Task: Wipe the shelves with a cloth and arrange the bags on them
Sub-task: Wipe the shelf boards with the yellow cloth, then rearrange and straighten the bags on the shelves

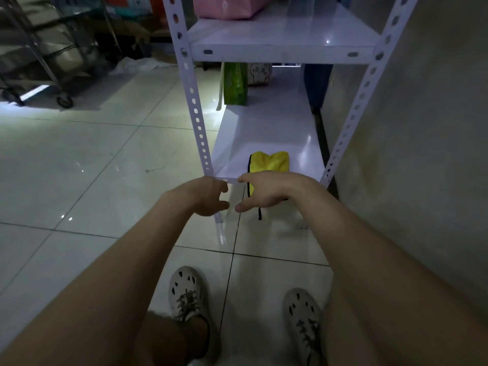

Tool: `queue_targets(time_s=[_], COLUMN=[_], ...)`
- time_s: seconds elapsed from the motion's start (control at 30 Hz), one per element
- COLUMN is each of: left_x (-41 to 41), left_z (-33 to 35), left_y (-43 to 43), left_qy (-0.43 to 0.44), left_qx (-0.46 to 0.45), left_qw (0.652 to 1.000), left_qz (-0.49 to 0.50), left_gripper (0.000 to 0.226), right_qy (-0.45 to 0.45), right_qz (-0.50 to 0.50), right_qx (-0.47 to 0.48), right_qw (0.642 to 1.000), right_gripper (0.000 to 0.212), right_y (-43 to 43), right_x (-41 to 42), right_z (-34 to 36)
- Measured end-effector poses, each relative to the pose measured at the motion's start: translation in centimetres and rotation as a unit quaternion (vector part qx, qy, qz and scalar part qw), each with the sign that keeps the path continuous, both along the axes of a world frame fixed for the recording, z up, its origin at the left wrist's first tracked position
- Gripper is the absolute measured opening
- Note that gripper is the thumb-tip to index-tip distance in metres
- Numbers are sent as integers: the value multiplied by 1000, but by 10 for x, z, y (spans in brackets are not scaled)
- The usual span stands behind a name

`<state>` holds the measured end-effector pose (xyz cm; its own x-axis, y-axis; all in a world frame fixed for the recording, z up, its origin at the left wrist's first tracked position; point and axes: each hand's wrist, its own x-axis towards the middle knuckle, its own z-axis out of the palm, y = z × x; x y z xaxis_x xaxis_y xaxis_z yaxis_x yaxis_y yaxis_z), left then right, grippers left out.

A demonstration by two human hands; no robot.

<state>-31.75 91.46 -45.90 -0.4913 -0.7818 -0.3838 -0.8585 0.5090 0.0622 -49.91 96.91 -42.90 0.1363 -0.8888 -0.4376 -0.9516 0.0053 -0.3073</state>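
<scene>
Low in front of the person stands a white metal rack [196, 112], its upper shelf [285, 33] carrying a pink bag [227, 6] at the back. Its lower shelf [264, 133] holds a green bag [235, 84] and a white printed bag [260, 73] at the far end. The yellow cloth [269, 161] lies at the near edge of the lower shelf, partly hanging over it. The right hand [269, 191] lies over the cloth's near part with the thumb out to the side; its fingers are hidden, so I cannot tell whether they grip the cloth. The left hand [206, 196] hovers just beside it at the shelf's front left corner, fingers loosely curled and seemingly holding nothing. The step looks like wiping the lower shelf. To do it well, press the cloth flat, sweep from the near edge toward the bags in overlapping passes, and lift or shift the bags rather than wiping round them.
</scene>
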Motion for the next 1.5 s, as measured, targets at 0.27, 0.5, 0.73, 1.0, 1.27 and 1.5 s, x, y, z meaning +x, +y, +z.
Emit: queue_targets(time_s=[0.27,0.5,0.73,1.0,1.27,1.5], left_x=[79,172,196,193,200,226], left_z=[35,70,-1,-29,-76,-21], left_y=[76,104,100,52,8,39], left_qy=[65,60,2,87,98,43], left_qx=[-108,-125,5,-41,44,193], left_qw=[991,981,990,988,977,962], left_qz=[50,134,137,123,183,188], left_gripper=[56,58,72,65,60,61], right_qy=[-18,-60,2,-32,-98,-50], right_qz=[35,59,90,154,119,116], right_qx=[-65,-126,-44,-26,-10,129], right_qw=[997,988,995,987,988,984], right_gripper=[100,89,102,96,83,75], right_y=[62,74,45,11,-36,-23], right_x=[54,96,120,154,147,148], right_z=[17,38,-19,-65,-97,-62])
